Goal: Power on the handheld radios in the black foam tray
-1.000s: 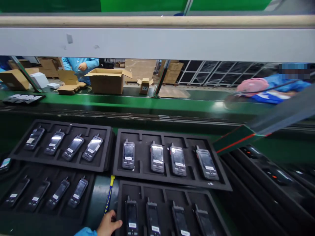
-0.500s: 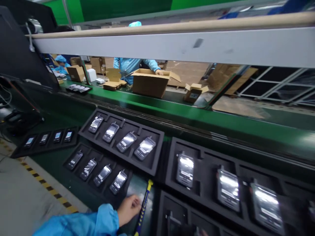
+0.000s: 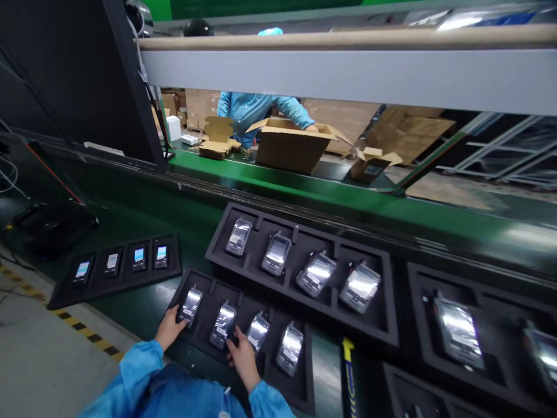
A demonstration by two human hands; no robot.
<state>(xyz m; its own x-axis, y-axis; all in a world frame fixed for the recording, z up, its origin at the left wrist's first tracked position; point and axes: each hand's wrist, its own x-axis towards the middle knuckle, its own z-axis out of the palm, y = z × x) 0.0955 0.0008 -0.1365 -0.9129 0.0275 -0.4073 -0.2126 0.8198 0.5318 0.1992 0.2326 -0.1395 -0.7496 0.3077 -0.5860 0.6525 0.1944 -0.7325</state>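
Note:
A black foam tray (image 3: 204, 342) close to me holds several black handsets with shiny wrapped screens. My left hand (image 3: 169, 330) is closed on the lower end of the leftmost handset (image 3: 189, 306), which still lies in its slot. My right hand (image 3: 242, 357) lies on the tray with its fingers stretched out, the tips between the second handset (image 3: 223, 318) and the third handset (image 3: 258, 332). Both of my sleeves are light blue.
A second tray (image 3: 387, 331) of handsets lies just beyond, another (image 3: 174, 269) with lit screens at left, more at right. A blue-and-yellow tool (image 3: 348, 371) sits between trays. Across the green belt (image 3: 304, 194) a person in blue (image 3: 256, 107) handles a cardboard box (image 3: 289, 148).
My view has swung left along the line. My left hand left the spot by the blue-and-yellow tool and took the leftmost handset; my right hand has come into view on the same tray.

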